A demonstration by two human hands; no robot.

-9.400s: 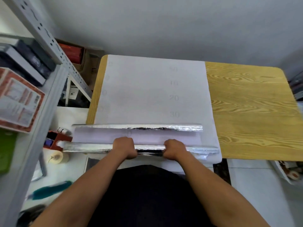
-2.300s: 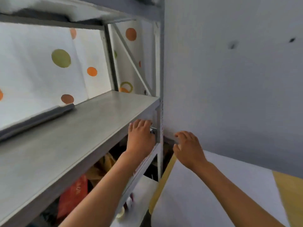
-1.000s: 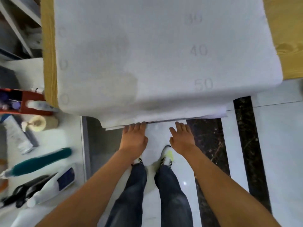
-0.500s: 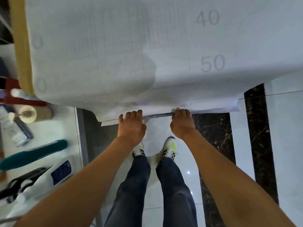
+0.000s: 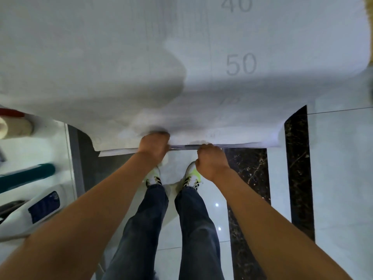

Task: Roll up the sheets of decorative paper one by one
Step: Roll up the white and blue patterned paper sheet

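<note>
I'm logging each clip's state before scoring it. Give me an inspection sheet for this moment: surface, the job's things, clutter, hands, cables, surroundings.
Surface: table edge shows wood grain at top right; the rest is under paper.
Job's things: white sheet printed with 40 and 50 hangs over the near edge; a thin silvery edge shows along the bottom between the hands.
Clutter: teal tube, tape roll and a white device with a blue panel on the floor at left.
Hands: left hand and right hand both curl round the sheet's bottom edge.
Cables: nothing seen.
Surroundings: pale floor tiles with dark marble strips; the person's legs and shoes below.
</note>
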